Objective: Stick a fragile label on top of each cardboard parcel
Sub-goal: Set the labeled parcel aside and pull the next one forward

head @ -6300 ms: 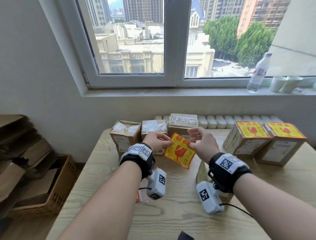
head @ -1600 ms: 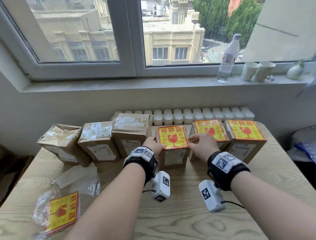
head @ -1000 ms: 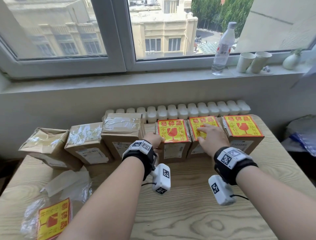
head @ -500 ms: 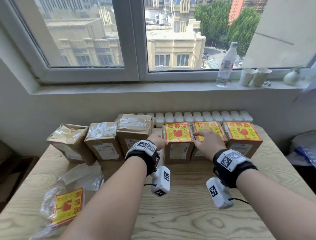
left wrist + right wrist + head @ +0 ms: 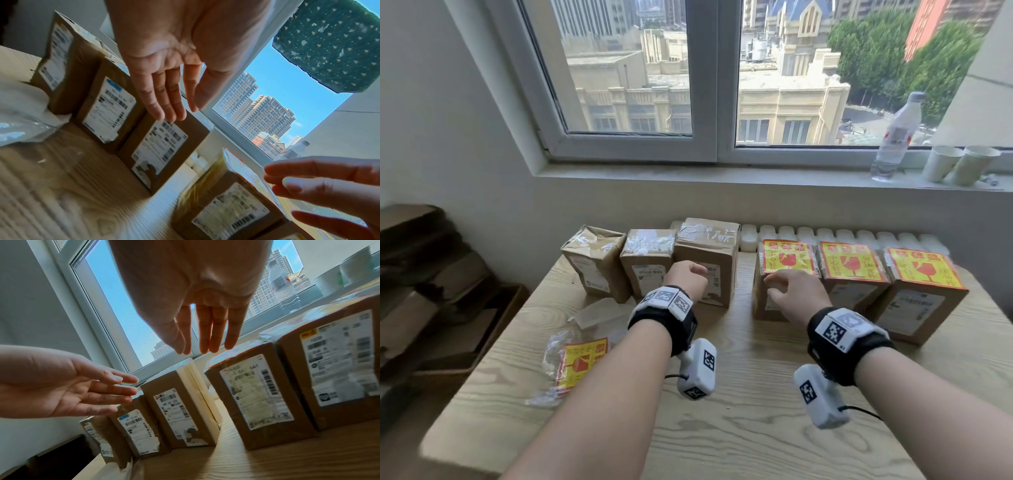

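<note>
Six cardboard parcels stand in a row at the back of the wooden table (image 5: pixel 739 428). The three on the right carry yellow-and-red fragile labels on top: one (image 5: pixel 786 262), another (image 5: pixel 851 265), and the last (image 5: pixel 923 272). The three on the left have bare taped tops: (image 5: pixel 594 241), (image 5: pixel 649 241), (image 5: pixel 709 234). My left hand (image 5: pixel 688 275) hovers empty in front of the third bare parcel (image 5: pixel 162 144), fingers relaxed. My right hand (image 5: pixel 791 287) hovers empty before the nearest labelled parcel (image 5: pixel 255 395), fingers straight. A plastic bag of spare labels (image 5: pixel 580 363) lies at the front left.
A peeled backing sheet (image 5: pixel 599 313) lies near the bare parcels. A white radiator (image 5: pixel 825 236) runs behind the row. A water bottle (image 5: pixel 895 137) and two paper cups (image 5: pixel 959 164) stand on the windowsill. Flattened cardboard and a crate (image 5: pixel 448 308) sit left of the table.
Both hands have let go of the labelled parcels and drawn back toward me. The freshly labelled parcel now stands beside the other two labelled ones. My view has swung left.
</note>
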`<state>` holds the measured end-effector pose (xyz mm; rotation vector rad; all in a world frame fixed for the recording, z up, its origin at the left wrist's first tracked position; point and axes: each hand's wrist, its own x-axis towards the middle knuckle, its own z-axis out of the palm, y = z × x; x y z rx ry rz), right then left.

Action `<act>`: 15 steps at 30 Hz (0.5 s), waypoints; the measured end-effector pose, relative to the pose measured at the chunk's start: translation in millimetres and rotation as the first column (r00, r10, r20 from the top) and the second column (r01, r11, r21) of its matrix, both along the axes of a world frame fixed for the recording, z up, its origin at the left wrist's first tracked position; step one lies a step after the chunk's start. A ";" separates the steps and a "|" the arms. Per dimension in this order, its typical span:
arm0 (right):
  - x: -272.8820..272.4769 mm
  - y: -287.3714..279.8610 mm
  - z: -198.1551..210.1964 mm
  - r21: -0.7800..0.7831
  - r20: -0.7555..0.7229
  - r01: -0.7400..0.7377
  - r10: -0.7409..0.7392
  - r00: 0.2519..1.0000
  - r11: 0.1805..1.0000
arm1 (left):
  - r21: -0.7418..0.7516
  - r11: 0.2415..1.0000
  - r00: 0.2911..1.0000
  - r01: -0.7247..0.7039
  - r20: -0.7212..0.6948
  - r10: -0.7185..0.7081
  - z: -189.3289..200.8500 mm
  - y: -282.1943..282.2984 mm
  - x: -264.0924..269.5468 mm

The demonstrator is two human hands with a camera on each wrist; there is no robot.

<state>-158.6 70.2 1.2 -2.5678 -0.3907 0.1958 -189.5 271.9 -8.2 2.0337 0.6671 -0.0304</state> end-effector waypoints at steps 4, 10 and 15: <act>10.2 27.2 -1.1 0.046 -0.013 -0.001 0.002 1.000 0.999 | 0.016 0.997 0.996 -0.080 0.035 0.079 1.4 30.2 4.7; 29.2 65.7 -3.4 0.042 -0.044 0.019 -0.017 0.999 0.999 | 0.033 0.996 0.996 -0.080 0.044 0.079 3.2 67.2 33.0; 49.1 84.9 -5.2 0.057 -0.094 0.074 -0.069 0.993 0.996 | 0.029 1.000 0.999 0.005 0.049 -0.006 7.5 83.4 65.5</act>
